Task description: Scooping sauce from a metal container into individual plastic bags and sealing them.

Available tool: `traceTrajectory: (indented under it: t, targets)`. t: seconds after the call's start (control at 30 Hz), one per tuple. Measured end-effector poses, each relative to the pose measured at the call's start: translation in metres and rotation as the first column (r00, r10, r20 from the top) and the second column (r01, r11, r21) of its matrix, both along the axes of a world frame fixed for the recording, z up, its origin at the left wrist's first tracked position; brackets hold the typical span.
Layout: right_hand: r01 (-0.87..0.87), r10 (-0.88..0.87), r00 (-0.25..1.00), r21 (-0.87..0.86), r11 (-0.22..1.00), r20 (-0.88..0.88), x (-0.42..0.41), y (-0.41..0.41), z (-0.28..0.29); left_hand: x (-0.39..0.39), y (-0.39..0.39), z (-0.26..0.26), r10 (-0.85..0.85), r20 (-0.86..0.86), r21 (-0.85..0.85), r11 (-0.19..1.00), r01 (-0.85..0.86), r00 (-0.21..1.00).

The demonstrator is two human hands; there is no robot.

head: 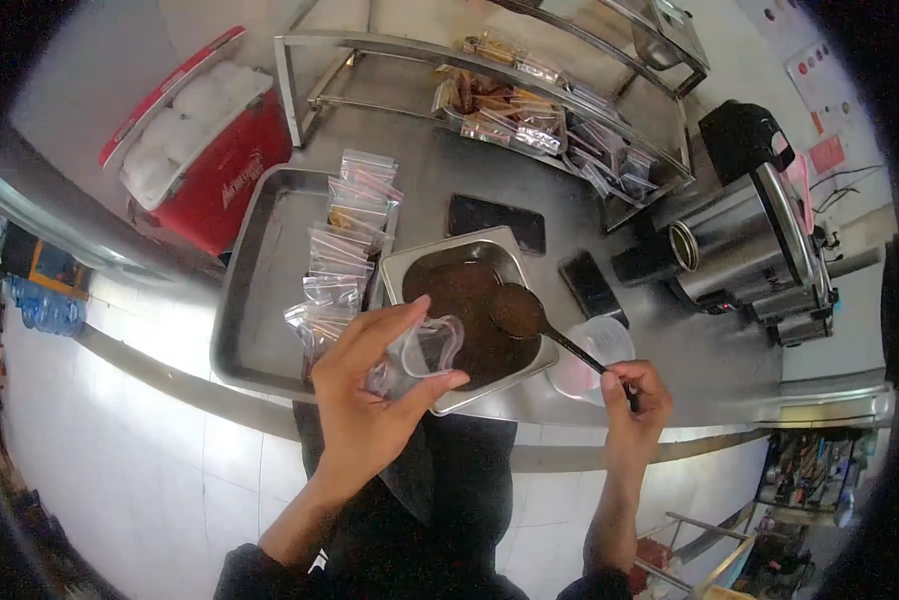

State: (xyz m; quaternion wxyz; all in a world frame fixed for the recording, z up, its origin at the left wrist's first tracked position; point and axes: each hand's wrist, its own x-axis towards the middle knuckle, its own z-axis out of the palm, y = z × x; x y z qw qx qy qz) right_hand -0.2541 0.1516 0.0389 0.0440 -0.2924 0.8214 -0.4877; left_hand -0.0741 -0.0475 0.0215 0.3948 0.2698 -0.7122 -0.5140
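Note:
My left hand point(374, 397) holds a small clear plastic bag point(430, 349) with its mouth spread between thumb and fingers. The bag is over the near left side of a steel pan point(520, 262). Dark brown loose material point(449, 281), perhaps a powder or grounds, covers the pan's bottom. In my right hand point(637, 394) is the handle of a black spoon point(573, 349), its bowl heaped with the same brown stuff above the pan. Beside the pan, below the spoon handle, stands a translucent plastic container point(607, 341). Several small zip bags point(340, 251) lie in an overlapping row left of the pan.
A shallow metal tray point(269, 300) lies under the bag row. Two flat black objects point(494, 223), phone-like, rest behind the pan. A steel rack point(389, 41) shelters packets point(509, 112) at the back. A red cooler point(239, 180) stands left, a steel appliance point(749, 232) right.

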Motion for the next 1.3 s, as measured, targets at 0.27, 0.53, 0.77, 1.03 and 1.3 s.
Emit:
traceTrajectory:
  t: [0.27, 0.53, 0.77, 1.03, 1.3]
  targets:
    - [-0.027, 0.023, 0.999, -0.19, 0.981, -0.027, -0.01, 0.005, 0.054, -0.028, -0.002, 0.009, -0.04, -0.036, -0.052, 0.998, 0.038, 0.999]
    - [-0.089, 0.056, 0.966, -0.119, 0.989, -0.251, 0.003, -0.001, 0.079, -0.046, 0.013, 0.018, -0.113, -0.138, 0.058, 0.991, 0.122, 0.984]
    - [-0.038, 0.004, 0.912, -0.076, 0.996, -0.409, 0.006, 0.0, 0.072, -0.047, 0.014, 0.018, -0.089, -0.207, 0.101, 0.989, 0.112, 0.974]
    - [-0.089, 0.026, 0.845, -0.093, 0.992, -0.534, 0.007, -0.003, 0.069, -0.046, 0.015, 0.017, -0.045, -0.191, 0.074, 0.995, 0.06, 0.981]
    - [-0.146, 0.072, 0.676, -0.038, 0.989, -0.733, 0.004, 0.0, 0.067, -0.044, 0.017, 0.021, -0.024, -0.193, 0.082, 0.996, 0.041, 0.981]
